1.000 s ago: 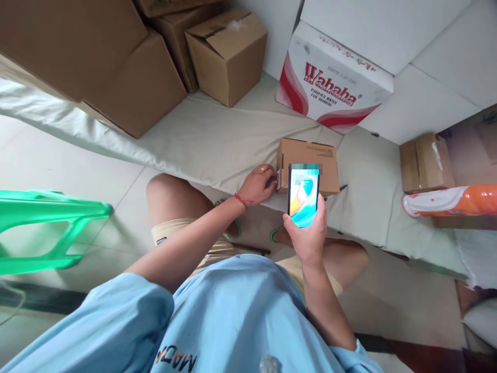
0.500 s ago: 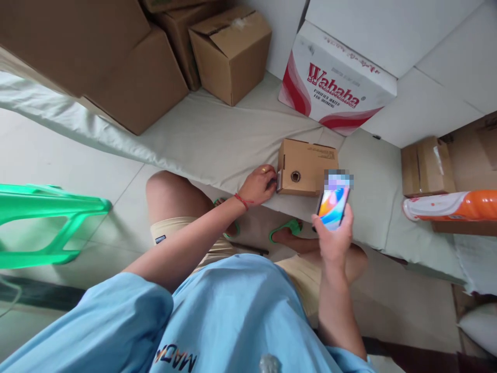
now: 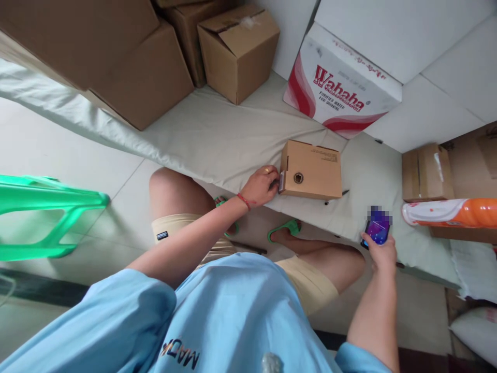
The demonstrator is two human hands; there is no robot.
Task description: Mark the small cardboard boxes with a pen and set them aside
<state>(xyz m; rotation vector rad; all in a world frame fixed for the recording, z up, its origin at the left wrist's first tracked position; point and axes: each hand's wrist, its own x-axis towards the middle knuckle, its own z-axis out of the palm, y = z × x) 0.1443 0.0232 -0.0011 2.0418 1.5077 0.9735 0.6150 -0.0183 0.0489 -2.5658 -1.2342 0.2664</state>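
My left hand (image 3: 262, 186), with a ring and a red string bracelet, rests at the left end of a small brown cardboard box (image 3: 316, 168). Its fingers are curled in close against that end, and the fingertips are hidden. The box lies on the pale sheet and has a round hole in its near part. Off to the right, my right hand (image 3: 382, 251) is closed around a smartphone (image 3: 377, 230) with a lit purple screen. The phone's top is pixelated. Small dark bits show by the box's right corner.
Large brown cartons (image 3: 143, 77) stand at the back left beside a smaller carton (image 3: 240, 57). A white and red Wahaha carton (image 3: 341, 88) leans behind the box. To the right lie an orange and white cylinder (image 3: 450, 212) and another carton (image 3: 427, 173). A green stool (image 3: 50, 217) stands left.
My right hand has carried the smartphone to the right and slightly down, away from the box. The screen has turned from bright to dark purple. My left hand stays by the box.
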